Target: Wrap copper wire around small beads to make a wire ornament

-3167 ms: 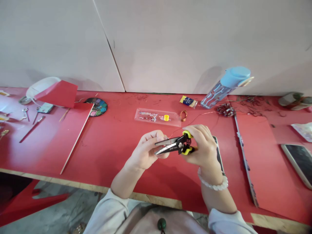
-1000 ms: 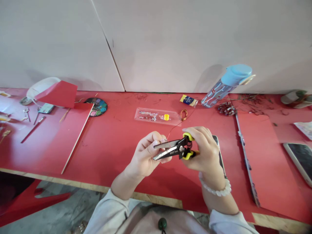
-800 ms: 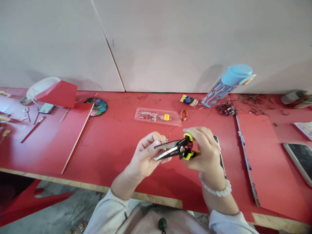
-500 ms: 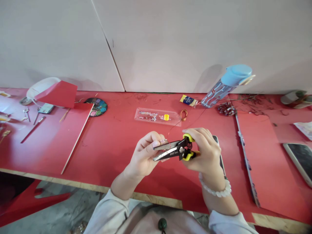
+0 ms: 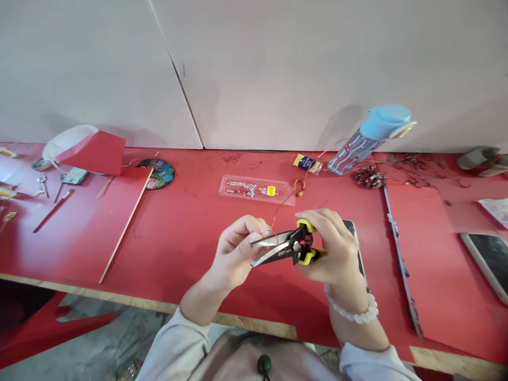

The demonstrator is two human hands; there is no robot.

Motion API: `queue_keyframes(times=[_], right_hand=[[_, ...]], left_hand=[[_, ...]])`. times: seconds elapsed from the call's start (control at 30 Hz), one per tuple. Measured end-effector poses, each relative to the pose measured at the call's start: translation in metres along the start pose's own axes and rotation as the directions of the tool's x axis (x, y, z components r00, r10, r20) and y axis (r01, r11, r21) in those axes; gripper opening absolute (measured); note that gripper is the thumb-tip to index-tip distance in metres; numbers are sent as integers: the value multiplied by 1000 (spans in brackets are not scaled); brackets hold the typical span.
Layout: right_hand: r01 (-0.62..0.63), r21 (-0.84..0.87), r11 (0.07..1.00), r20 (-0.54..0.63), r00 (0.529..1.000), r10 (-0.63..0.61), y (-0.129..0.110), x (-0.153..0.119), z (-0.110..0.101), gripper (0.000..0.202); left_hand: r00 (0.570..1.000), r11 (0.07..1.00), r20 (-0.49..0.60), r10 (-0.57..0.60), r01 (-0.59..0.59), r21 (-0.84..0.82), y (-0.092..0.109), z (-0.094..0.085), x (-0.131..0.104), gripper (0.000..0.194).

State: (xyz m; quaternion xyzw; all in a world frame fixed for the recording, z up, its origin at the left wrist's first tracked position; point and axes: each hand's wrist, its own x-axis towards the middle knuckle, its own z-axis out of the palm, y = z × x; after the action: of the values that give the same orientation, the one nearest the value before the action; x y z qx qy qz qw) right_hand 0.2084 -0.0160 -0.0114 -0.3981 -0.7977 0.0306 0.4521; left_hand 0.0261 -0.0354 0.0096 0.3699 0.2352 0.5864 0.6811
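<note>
Thumb and fingers of my left hand (image 5: 237, 255) are pinched on a thin copper-red wire (image 5: 274, 216), with tiny beads at the fingertips. My right hand (image 5: 331, 246) is wrapped round the yellow handles of black pliers-like cutters (image 5: 294, 246). The cutter blades are apart and point left, close to my left fingertips, with the wire passing by them. Whether the wire lies between the blades is hard to tell. Beyond my hands lies a clear tray (image 5: 283, 200) with small beads and a yellow cap (image 5: 271, 191).
A coil of wire (image 5: 299, 187), a small packet (image 5: 307, 163) and a blue-lidded bottle (image 5: 371, 135) stand or lie behind. Red boards (image 5: 440, 264) lie at right and left. One phone (image 5: 488, 259) is at far right; another (image 5: 353, 230) is partly behind my right hand.
The cutters have tilted slightly, with their tips a little lower and blades a bit wider apart. The wire above my left hand has shifted slightly.
</note>
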Motion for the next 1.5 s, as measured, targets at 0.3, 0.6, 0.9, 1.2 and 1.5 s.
queue_keyframes(times=[0.3, 0.6, 0.9, 1.2, 1.5], right_hand=[[3, 6, 1000, -8, 1000, -3, -1, -1, 0, 47], [-10, 3, 1000, 6, 1000, 10, -1, -1, 0, 43], [-40, 39, 998, 45, 998, 38, -5, -1, 0, 44], [-60, 136, 989, 61, 997, 52, -9, -3, 3, 44], [-150, 265, 953, 128, 985, 119, -16, -4, 5, 44]], left_hand=[[1000, 1000, 6, -11, 11, -22, -1, 0, -2, 24], [999, 1000, 28, 17, -17, -9, -2, -1, 0, 23], [961, 953, 56, 272, -277, 120, -6, 0, -1, 16], [817, 765, 51, 574, -558, 322, -13, 8, 3, 13], [766, 715, -105, 635, -530, 456, -17, 18, -1, 20]])
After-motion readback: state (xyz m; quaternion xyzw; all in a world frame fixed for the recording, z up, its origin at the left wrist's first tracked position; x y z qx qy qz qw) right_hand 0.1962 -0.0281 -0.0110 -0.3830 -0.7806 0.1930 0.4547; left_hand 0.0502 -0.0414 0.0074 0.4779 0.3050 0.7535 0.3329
